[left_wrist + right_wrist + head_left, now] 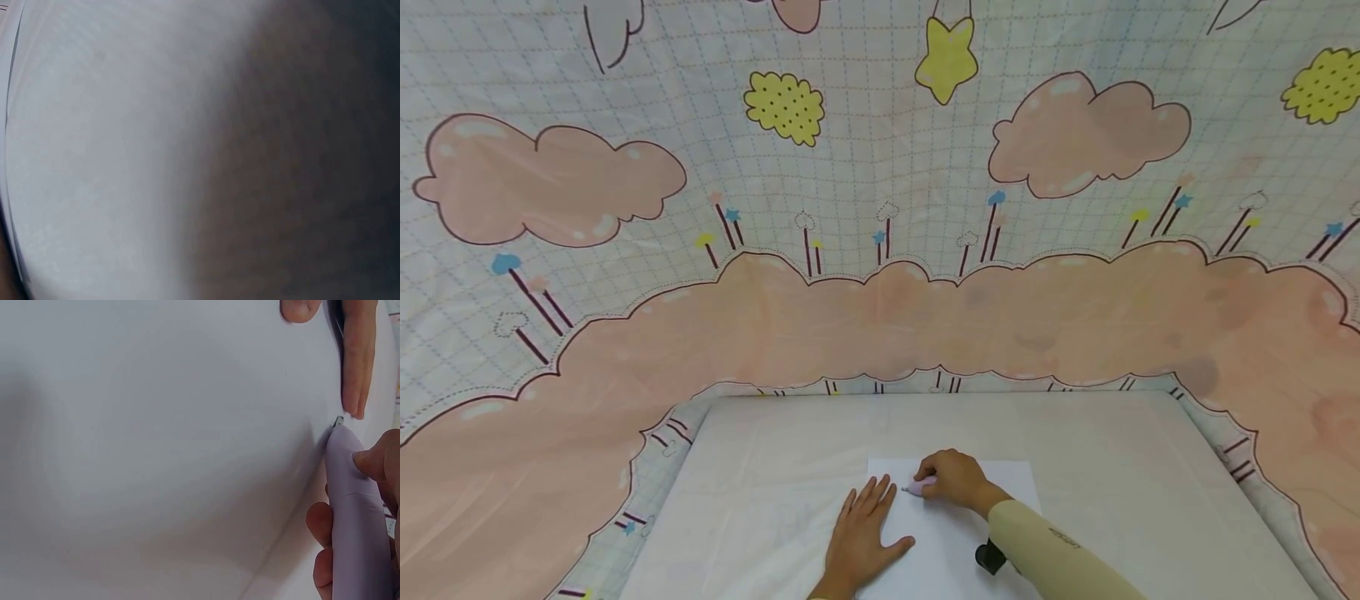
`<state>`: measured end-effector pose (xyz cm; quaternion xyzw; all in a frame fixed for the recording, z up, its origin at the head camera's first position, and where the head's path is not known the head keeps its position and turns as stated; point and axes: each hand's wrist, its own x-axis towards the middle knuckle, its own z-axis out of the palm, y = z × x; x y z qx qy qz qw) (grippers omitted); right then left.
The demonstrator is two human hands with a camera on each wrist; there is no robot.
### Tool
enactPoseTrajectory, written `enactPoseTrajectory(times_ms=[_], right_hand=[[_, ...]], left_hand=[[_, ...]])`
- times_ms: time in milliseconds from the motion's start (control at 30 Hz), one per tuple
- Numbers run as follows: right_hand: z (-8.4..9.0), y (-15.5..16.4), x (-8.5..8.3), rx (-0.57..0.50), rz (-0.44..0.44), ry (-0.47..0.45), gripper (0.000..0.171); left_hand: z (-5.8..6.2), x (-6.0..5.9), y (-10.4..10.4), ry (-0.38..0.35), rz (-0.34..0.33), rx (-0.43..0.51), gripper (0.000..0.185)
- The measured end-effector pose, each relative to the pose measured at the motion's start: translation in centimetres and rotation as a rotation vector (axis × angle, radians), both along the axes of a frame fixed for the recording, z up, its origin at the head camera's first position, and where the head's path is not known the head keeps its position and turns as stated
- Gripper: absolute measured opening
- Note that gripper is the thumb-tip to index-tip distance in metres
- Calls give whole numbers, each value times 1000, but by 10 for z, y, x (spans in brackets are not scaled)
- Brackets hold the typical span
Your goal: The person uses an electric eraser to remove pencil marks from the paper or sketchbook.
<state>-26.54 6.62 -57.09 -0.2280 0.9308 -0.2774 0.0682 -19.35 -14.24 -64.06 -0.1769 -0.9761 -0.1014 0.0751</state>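
Observation:
A sheet of white paper point(943, 533) lies on the white-covered table. My left hand point(865, 533) rests on its left side, fingers straight and thumb spread away. Over the paper's upper part, my right hand point(955, 479) grips a thick lavender pen-like tool point(917, 487) with a small metal tip. In the right wrist view, the thumb and curled fingers hold the lavender body point(357, 537), and its tip point(339, 421) is close to the left hand's fingertips point(356, 403). The left wrist view is blurred, showing a pale surface and a dark area.
The white table point(775, 467) extends around the paper. Behind it hangs a cloth point(880, 325) printed with pink clouds and stars. A black device point(990, 557) is at the right forearm, over the paper.

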Motion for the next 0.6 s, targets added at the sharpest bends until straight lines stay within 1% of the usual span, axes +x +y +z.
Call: enactPoseTrajectory(times_ms=[133, 300, 500, 600], right_hand=[[1, 0, 1, -2, 5, 1, 9], [0, 2, 2, 7, -20, -13, 10], [2, 9, 4, 19, -28, -6, 10], [1, 12, 3, 36, -33, -6, 11]], left_hand=[[1, 0, 0, 4, -2, 5, 87], [1, 0, 1, 1, 0, -1, 88], [1, 0, 0, 46, -3, -1, 88], [0, 0, 0, 55, -4, 6, 87]])
